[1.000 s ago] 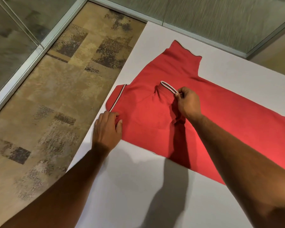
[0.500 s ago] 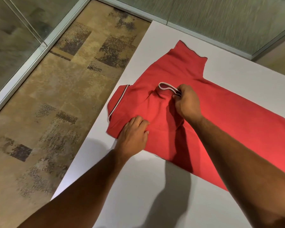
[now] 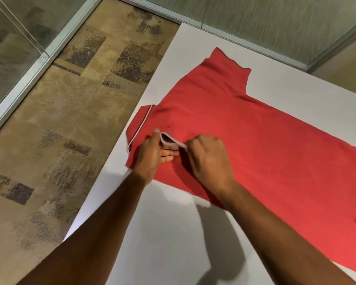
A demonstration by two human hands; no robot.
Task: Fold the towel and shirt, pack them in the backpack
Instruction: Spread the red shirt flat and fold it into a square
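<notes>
Red shirt lies flat on the white table, collar end at the table's left edge, body running off to the right. Far sleeve sticks out flat toward the glass wall. Near sleeve is folded in over the body; its white-trimmed cuff is lifted off the fabric. Right hand is closed, pinching the cuff trim at its right end. Left hand is edge-on, fingers extended and loose, touching the cuff's left end from below; grip not clear. Collar with striped edge sits just left of both hands. Patterned carpet beyond the table edge.
</notes>
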